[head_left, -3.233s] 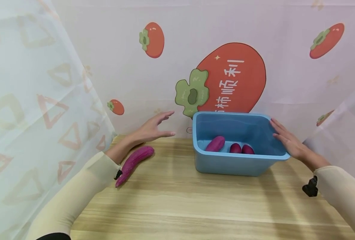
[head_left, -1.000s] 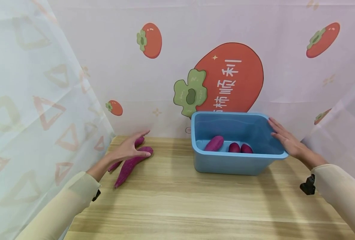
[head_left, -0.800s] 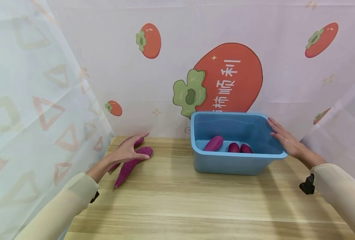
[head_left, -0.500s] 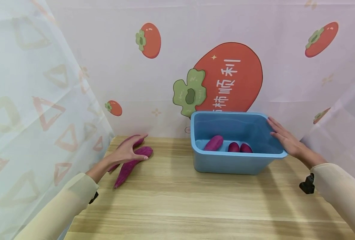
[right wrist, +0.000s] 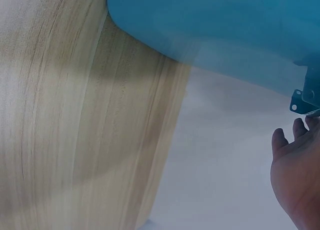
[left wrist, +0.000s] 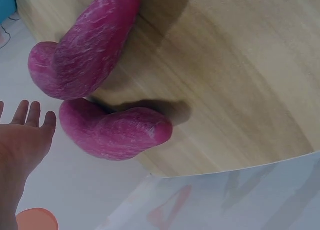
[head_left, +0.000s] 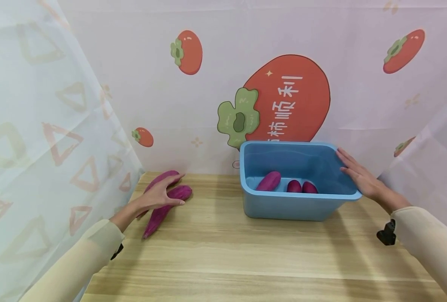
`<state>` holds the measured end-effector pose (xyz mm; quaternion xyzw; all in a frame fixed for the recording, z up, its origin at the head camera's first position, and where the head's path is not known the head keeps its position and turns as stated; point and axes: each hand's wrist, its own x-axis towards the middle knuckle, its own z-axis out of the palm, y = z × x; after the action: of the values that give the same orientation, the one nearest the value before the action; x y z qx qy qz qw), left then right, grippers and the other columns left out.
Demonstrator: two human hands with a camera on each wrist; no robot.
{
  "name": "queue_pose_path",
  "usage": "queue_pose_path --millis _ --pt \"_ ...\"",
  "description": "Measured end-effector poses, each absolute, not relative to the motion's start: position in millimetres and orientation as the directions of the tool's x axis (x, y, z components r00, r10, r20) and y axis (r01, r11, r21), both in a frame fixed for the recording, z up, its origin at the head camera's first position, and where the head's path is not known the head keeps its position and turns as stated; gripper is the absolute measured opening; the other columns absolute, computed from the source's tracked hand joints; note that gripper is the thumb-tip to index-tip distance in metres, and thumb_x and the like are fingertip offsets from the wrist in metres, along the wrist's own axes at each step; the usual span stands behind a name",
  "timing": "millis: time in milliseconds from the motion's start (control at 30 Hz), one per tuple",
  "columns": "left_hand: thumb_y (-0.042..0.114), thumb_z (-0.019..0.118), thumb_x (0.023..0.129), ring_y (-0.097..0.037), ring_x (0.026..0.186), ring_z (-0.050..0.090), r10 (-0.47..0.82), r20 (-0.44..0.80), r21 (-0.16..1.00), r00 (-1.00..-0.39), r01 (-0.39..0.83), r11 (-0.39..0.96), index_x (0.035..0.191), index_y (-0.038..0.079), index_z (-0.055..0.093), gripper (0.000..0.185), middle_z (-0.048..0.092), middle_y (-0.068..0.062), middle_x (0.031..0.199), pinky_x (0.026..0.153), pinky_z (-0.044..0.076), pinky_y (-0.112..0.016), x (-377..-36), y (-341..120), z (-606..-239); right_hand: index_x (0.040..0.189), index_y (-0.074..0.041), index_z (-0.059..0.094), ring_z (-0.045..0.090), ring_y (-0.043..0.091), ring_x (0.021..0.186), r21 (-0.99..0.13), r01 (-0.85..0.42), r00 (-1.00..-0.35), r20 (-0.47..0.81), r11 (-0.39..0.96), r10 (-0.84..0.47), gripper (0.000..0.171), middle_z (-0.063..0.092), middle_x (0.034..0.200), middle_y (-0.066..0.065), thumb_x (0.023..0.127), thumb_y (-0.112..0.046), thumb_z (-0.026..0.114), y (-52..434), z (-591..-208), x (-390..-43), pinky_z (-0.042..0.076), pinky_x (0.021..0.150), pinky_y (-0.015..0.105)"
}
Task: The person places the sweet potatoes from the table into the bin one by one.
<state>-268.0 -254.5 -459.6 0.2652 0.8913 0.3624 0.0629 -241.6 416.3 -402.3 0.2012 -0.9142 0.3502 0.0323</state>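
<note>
Two long, curved purple sweet potatoes lie side by side at the table's back left: a front sweet potato (head_left: 157,219) and a back sweet potato (head_left: 164,176). Over them is my left hand (head_left: 156,196), thumb and fingers spread apart, overlapping both in the head view. In the left wrist view the fingers point past the ends of the two, with nothing in the palm. My right hand (head_left: 362,179) rests with straight fingers on the right end of a blue bin (head_left: 284,206). Inside the bin lie a sweet potato (head_left: 270,181) and two darker purple ends, partly hidden by the front rim.
The wooden table (head_left: 227,260) spreads in front of the bin. A white cloth backdrop (head_left: 216,46) printed with persimmons stands right behind, and cloth side walls (head_left: 31,138) close in on the left and right.
My left hand has come left and down from beside the bin to the sweet potatoes, sinking slightly lower in the last half second. The right hand and the bin have stayed put.
</note>
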Motion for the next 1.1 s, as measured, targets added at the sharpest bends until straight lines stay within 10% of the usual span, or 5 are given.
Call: queue_pose_path --millis 1100 --pt "0.025 0.093 0.083 -0.046 0.153 0.034 0.476 0.077 0.654 -0.876 0.405 0.639 0.159 -0.003 0.041 0.097 0.042 -0.025 0.163 0.122 0.029 -0.066 -272.5 -258.2 -494.6 0.167 0.001 0.01 -0.002 0.06 0.156 -0.639 -0.394 -0.915 0.207 0.661 -0.346 0.061 -0.001 0.175 0.026 0.115 -0.02 0.031 415.1 -402.1 -240.3 0.002 0.109 0.089"
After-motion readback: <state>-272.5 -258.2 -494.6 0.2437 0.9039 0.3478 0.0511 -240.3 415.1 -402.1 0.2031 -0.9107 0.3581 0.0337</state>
